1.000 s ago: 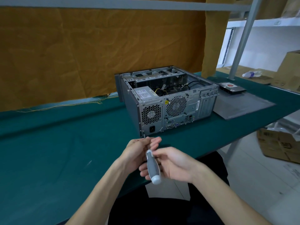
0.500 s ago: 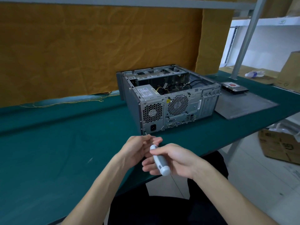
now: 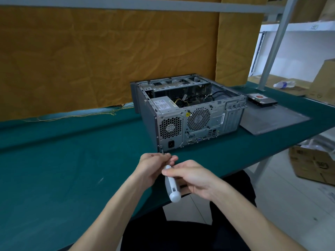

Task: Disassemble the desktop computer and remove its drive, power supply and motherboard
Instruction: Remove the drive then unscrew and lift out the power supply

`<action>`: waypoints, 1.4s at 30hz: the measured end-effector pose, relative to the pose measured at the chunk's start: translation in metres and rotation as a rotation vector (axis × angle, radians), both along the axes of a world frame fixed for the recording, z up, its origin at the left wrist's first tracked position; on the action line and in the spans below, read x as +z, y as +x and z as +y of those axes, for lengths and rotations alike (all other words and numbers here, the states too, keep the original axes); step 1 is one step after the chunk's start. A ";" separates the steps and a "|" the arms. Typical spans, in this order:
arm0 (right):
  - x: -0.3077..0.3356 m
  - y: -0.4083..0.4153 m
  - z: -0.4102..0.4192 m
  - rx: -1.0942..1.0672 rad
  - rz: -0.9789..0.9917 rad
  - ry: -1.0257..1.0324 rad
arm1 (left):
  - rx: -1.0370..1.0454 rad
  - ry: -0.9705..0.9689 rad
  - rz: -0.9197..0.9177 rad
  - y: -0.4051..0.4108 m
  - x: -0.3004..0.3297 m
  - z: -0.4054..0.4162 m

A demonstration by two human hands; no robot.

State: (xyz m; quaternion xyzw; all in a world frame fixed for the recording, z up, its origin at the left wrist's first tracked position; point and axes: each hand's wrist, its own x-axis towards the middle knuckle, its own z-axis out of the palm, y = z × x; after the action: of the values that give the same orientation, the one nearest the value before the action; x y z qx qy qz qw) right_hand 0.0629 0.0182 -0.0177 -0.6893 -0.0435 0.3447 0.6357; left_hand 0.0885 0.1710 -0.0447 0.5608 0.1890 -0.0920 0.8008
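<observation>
A grey desktop computer case lies on its side on the green table, its top open and its rear panel facing me. The power supply sits inside at the near left, with cables behind it. A removed drive lies to the right of the case. My right hand grips the grey-white handle of a screwdriver. My left hand pinches the screwdriver's shaft near its tip, which points at the lower left corner of the rear panel.
The case's grey side panel lies flat to the right of the case. Brown paper covers the wall behind. A metal shelf post, a plastic bottle and cardboard boxes are at the right.
The screwdriver handle has swung from pointing down to tilting towards the case. Both hands have moved slightly up and towards the rear panel's lower left corner.
</observation>
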 end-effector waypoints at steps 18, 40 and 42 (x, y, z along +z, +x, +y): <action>0.003 0.003 -0.016 0.067 0.413 0.419 | -0.135 -0.059 0.010 -0.002 0.004 0.009; 0.007 -0.002 -0.011 0.136 0.420 0.387 | -0.133 -0.106 0.026 0.002 0.003 0.006; 0.006 0.000 -0.012 0.102 0.340 0.310 | -0.143 -0.136 0.035 0.001 0.002 0.007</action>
State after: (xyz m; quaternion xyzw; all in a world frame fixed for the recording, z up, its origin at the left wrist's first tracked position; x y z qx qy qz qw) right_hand 0.0626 0.0063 -0.0115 -0.5123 -0.0232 0.4768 0.7139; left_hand 0.0898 0.1783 -0.0424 0.5155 0.1556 -0.1713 0.8250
